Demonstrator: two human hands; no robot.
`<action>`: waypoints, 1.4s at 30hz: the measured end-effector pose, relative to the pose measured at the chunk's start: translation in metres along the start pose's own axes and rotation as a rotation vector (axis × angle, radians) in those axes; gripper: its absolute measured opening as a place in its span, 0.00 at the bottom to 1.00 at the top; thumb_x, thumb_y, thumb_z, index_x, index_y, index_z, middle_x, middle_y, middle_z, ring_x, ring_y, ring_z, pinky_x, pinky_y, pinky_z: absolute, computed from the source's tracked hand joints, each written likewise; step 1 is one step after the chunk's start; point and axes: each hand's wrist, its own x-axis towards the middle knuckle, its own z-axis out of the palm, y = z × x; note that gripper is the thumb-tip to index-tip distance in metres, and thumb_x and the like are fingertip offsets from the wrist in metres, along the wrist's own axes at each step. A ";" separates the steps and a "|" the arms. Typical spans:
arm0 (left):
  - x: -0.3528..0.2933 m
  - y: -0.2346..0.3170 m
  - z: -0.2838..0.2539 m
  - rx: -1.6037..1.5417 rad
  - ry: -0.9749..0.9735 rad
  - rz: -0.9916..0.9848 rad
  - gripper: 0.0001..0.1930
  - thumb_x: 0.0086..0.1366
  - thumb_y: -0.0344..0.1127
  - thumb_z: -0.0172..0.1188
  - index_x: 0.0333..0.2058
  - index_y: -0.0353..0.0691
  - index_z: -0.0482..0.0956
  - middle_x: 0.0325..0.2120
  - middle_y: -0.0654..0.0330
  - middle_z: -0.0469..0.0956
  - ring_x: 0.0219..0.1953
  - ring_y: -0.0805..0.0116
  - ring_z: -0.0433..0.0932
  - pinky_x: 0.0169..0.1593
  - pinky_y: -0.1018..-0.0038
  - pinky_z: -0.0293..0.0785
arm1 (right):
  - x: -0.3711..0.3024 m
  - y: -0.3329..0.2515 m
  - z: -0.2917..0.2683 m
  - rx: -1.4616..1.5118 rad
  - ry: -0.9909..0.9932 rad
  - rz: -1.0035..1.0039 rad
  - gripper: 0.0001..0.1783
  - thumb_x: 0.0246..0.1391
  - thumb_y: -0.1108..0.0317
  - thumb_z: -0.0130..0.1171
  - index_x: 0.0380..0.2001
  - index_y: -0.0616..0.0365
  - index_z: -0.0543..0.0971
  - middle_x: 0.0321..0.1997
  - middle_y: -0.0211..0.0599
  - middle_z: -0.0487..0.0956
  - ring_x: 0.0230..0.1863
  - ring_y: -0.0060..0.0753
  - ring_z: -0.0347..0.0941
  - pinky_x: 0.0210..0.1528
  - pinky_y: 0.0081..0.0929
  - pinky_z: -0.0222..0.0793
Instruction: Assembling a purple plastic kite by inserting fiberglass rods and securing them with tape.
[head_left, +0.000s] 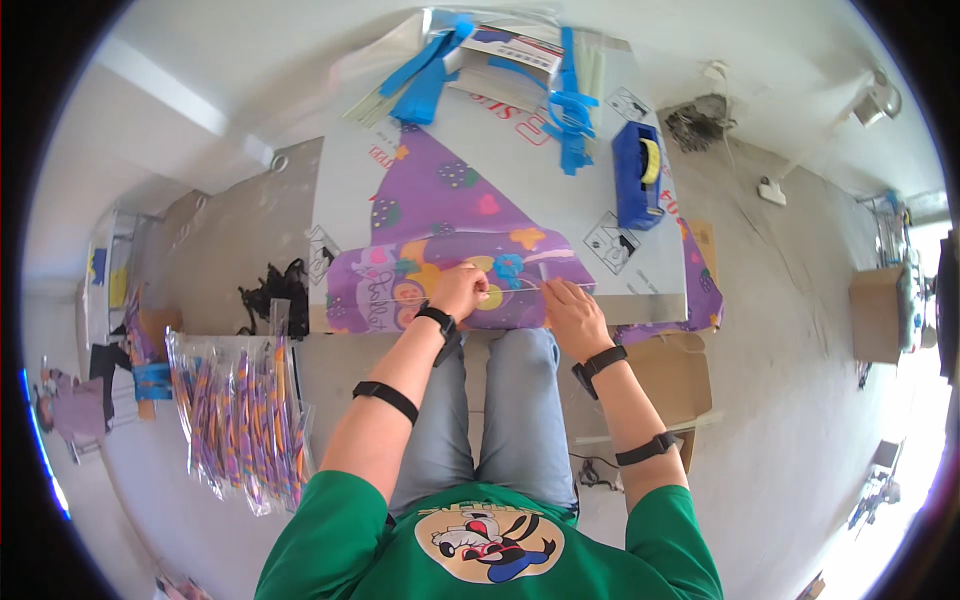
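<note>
A purple sheet (pixel 440 190) printed with strawberries, hearts and flowers lies on the table, its far part tapering toward the back. Its near part is a wide folded band (pixel 385 262) along the table's front edge. My left hand (pixel 458 293) is closed over the middle of this band, thumb and fingertips pinched together; what they hold is too small to make out. A thin pale line runs beside those fingertips toward my right hand (pixel 575 315). That hand rests on the band's right part with its fingers stretched out flat.
On the white table (pixel 340 200), a blue tape dispenser (pixel 637 175) stands at the right. Blue ribbons (pixel 420 95), thin pale rods and an open box (pixel 510 65) lie at the back. Bagged purple bundles (pixel 245 410) hang at the left. A cardboard box (pixel 665 380) sits below right.
</note>
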 end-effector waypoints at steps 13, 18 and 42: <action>-0.004 -0.001 -0.003 0.117 0.029 0.070 0.04 0.46 0.30 0.63 0.22 0.42 0.77 0.25 0.56 0.75 0.31 0.57 0.77 0.34 0.65 0.71 | -0.003 0.013 0.019 -0.165 -0.116 -0.120 0.25 0.45 0.71 0.53 0.50 0.56 0.72 0.55 0.30 0.72 0.57 0.36 0.65 0.54 0.31 0.66; 0.022 0.038 -0.070 -0.072 0.226 -0.081 0.06 0.54 0.34 0.60 0.27 0.38 0.78 0.29 0.52 0.77 0.33 0.54 0.77 0.35 0.63 0.71 | -0.011 0.023 0.015 -0.186 -0.130 -0.107 0.24 0.45 0.68 0.56 0.49 0.56 0.73 0.55 0.29 0.71 0.57 0.35 0.65 0.54 0.31 0.66; 0.193 -0.091 -0.113 0.700 0.194 -0.078 0.29 0.64 0.54 0.46 0.58 0.42 0.61 0.62 0.51 0.56 0.63 0.53 0.55 0.61 0.59 0.55 | 0.007 0.006 0.005 -0.119 -0.148 -0.054 0.23 0.42 0.73 0.53 0.47 0.55 0.75 0.53 0.29 0.73 0.57 0.33 0.66 0.55 0.31 0.64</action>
